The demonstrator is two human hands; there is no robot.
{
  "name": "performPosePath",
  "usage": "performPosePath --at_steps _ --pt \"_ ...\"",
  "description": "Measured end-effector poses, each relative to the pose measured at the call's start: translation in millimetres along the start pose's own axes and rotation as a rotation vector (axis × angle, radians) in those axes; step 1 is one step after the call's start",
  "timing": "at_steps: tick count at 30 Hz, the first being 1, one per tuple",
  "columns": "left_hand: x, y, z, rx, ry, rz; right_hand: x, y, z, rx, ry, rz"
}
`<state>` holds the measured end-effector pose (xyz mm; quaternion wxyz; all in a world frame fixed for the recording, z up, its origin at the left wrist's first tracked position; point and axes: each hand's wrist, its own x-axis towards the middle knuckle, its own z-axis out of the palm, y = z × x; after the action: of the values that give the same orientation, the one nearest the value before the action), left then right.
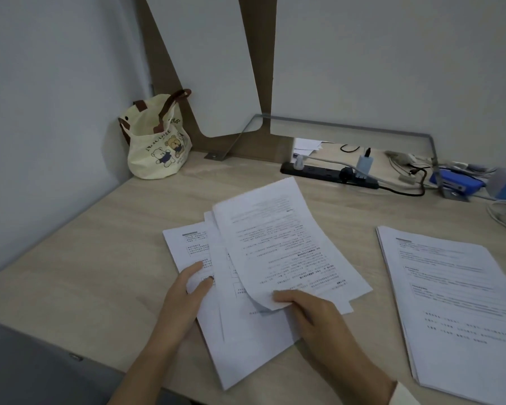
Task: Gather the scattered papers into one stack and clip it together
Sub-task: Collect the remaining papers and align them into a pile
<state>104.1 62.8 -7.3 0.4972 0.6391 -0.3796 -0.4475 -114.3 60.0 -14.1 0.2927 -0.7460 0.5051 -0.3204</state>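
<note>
Here, at ten o'clock on the desk (85, 258), a cloth bag (158, 138) with bear pictures stands in the corner. Toward six o'clock the left hand (184, 299) lies on the loose papers (240, 340), its fingers straight and pressing the left sheet down. These papers lie fanned and crooked in the middle of the desk. Just beside it, the right hand (313, 317) pinches the near edge of the top sheet (278, 244), thumb on top, and this sheet curves up from the pile. At one o'clock a black power strip (327, 173) lies near the back wall. At four o'clock a neat stack (456, 302) of papers rests apart from the pile.
</note>
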Motion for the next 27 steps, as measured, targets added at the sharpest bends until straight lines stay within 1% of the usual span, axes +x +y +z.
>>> performPosePath --at_steps 2,4,5,6,7,8,9,10,11,12,14,16,19,21,24,25,27 --pt "-0.5 0.4 0.2 0.018 -0.003 0.012 -0.3 1.4 0.0 0.019 -0.043 0.014" --pt "-1.1 0.0 1.4 0.036 -0.005 0.021 0.2 -3.0 -5.1 0.049 -0.150 0.043" --pt "-1.2 -0.3 2.4 0.039 -0.006 0.023 1.5 -5.2 -9.6 0.077 -0.169 0.065" --pt "-1.5 -0.8 3.2 0.038 -0.007 0.022 4.0 -5.7 -15.6 0.106 -0.137 0.085" --pt "-1.5 -1.5 4.0 0.037 -0.010 0.020 7.8 -2.2 -22.9 0.107 -0.054 0.114" --pt "-1.2 -2.5 4.3 0.041 -0.009 0.020 12.7 3.6 -31.1 0.074 0.051 0.168" --pt "-0.7 -3.6 4.7 0.045 -0.007 0.020 18.3 10.1 -40.6 0.010 0.146 0.261" --pt "-0.4 -4.5 4.6 0.049 -0.005 0.022 23.7 16.6 -49.7 -0.066 0.200 0.378" --pt "-0.1 -5.0 4.7 0.051 -0.004 0.025 27.5 22.8 -57.2 -0.150 0.205 0.498" --pt "0.0 -5.0 4.9 0.055 -0.003 0.027 29.7 27.6 -62.1 -0.244 0.171 0.591" --pt "0.5 -5.0 5.1 0.067 -0.002 0.030 31.5 31.1 -64.2 -0.402 0.093 0.676" --pt "-0.1 -4.9 5.8 0.075 -0.005 0.031 33.7 29.1 -59.8 -0.422 0.060 0.706" --pt "-0.8 -4.9 6.0 0.090 -0.015 0.035 38.8 29.3 -51.0 -0.329 0.027 0.766" --pt "-1.2 -4.8 5.4 0.093 -0.015 0.041 40.6 28.1 -46.7 -0.338 -0.002 0.783" --pt "-1.6 -5.3 4.9 0.101 -0.025 0.046 40.5 22.6 -44.7 -0.391 -0.017 0.786" --pt "-1.7 -5.8 4.8 0.105 -0.027 0.045 40.2 20.9 -44.5 -0.377 -0.011 0.779" --pt "-1.6 -6.4 5.0 0.116 -0.026 0.049 39.0 17.8 -43.3 -0.273 0.020 0.734"
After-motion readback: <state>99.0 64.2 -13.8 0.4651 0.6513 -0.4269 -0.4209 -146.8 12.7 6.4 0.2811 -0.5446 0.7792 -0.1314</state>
